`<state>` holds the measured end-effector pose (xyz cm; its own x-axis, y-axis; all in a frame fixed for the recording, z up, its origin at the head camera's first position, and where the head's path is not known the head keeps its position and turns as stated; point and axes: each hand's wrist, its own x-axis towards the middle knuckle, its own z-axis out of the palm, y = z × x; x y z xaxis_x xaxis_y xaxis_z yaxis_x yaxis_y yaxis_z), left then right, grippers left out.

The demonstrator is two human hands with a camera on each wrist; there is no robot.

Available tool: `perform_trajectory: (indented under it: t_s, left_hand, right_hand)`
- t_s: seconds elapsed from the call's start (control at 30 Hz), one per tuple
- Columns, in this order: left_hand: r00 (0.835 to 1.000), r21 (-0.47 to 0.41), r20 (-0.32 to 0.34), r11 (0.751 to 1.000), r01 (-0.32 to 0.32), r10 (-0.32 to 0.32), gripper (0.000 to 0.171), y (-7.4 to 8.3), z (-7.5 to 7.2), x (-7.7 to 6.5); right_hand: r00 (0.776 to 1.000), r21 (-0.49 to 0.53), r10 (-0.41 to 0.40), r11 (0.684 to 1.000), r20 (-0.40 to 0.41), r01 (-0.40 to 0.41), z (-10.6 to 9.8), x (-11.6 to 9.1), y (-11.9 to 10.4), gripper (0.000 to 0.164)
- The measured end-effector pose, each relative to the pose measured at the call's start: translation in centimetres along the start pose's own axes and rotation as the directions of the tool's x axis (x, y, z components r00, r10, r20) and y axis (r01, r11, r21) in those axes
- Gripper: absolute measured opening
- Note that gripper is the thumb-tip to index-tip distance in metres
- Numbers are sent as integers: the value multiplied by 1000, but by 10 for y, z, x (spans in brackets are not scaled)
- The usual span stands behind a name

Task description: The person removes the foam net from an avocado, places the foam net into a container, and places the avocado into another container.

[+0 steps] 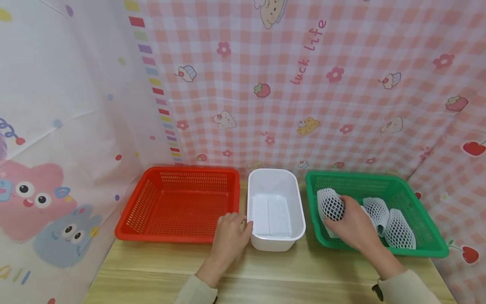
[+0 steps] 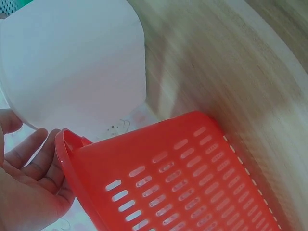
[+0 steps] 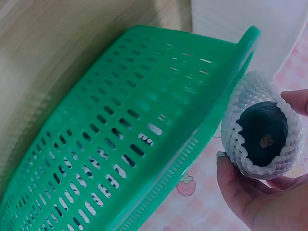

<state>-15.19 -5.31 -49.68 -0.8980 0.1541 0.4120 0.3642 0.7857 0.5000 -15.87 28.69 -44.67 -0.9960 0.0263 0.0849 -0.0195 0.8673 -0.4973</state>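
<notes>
My right hand [image 1: 356,223] grips an avocado [image 3: 263,132] in a white foam net over the left part of the green basket [image 1: 430,219]. The fruit's dark end and brown stem scar show through the net's open end in the right wrist view. Several more white foam-netted pieces [image 1: 399,230] lie in that basket, partly hidden behind the hand. My left hand [image 1: 230,236] rests with loosely bent fingers at the right front corner of the red basket [image 2: 159,168], its thumb beside the white plastic tub [image 1: 276,245]. Nothing is held in it.
The three containers stand in a row on a wooden table [image 1: 281,278], with the white tub between the red and green baskets. A pink checked cloth [image 1: 243,139] hangs right behind them, and a printed white cloth [image 1: 87,139] hangs at the left.
</notes>
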Motion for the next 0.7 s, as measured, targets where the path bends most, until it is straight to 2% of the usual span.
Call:
perform_trajectory:
  t_s: [0.37, 0.7]
  left_hand:
    - [1000, -3, -12, 1000, -5, 5, 19, -1, 0, 0]
    - [1000, 5, 19, 1000, 25, -25, 23, 0, 0, 0]
  right_hand:
    - [997, 59, -28, 998, -77, 32, -1, -16, -10, 85]
    - [987, 75, -77, 993, -137, 88, 3, -32, -15, 82]
